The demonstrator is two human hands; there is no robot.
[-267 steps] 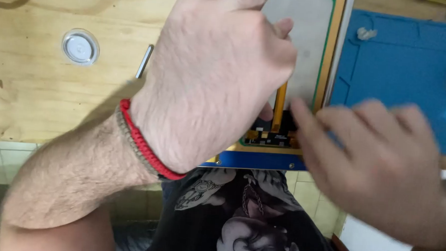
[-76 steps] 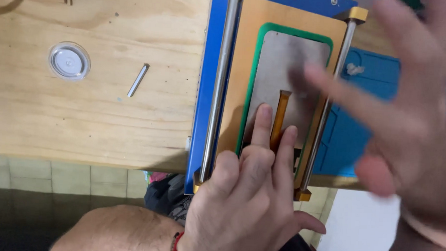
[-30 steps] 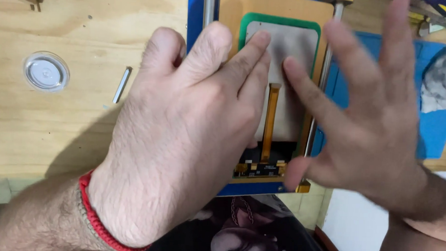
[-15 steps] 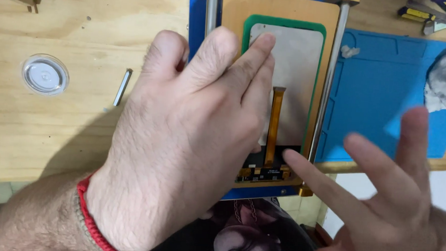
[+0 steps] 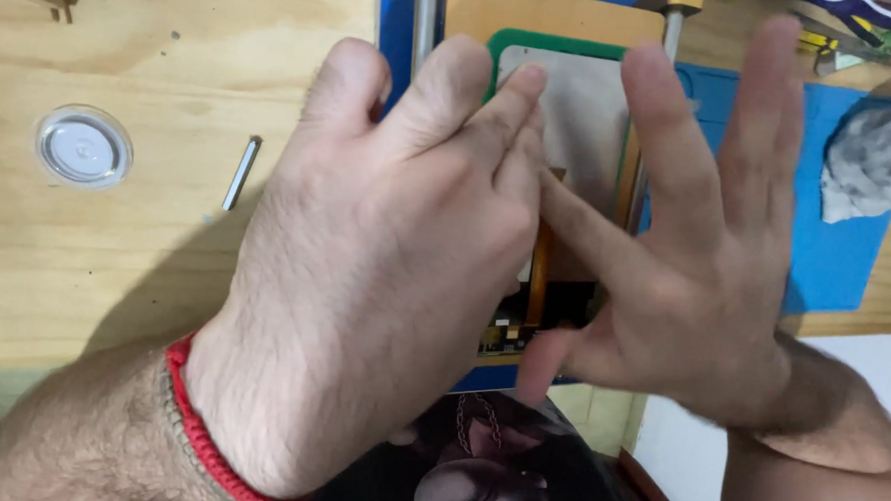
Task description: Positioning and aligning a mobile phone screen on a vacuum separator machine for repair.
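The pale grey rectangular display panel (image 5: 581,126) lies flat in a green-rimmed orange tray (image 5: 566,15) on the blue work mat (image 5: 835,268), its long axis running away from the person, with the orange flex ribbon (image 5: 539,285) lying along that same line down its middle. The left hand (image 5: 385,268), with a red cord bracelet (image 5: 207,440) at its wrist, lies palm down over the panel's near left part, fingers (image 5: 492,102) stretched flat along the long axis and pressing; it grasps nothing. The right hand (image 5: 685,261) is spread wide and empty just to the right, above the tray's edge; I cannot tell whether it touches. The left hand is the nearer one. On the plywood bench (image 5: 115,256) to the left, well apart, lie a clear round lid (image 5: 83,147) and a small metal pin (image 5: 240,172).
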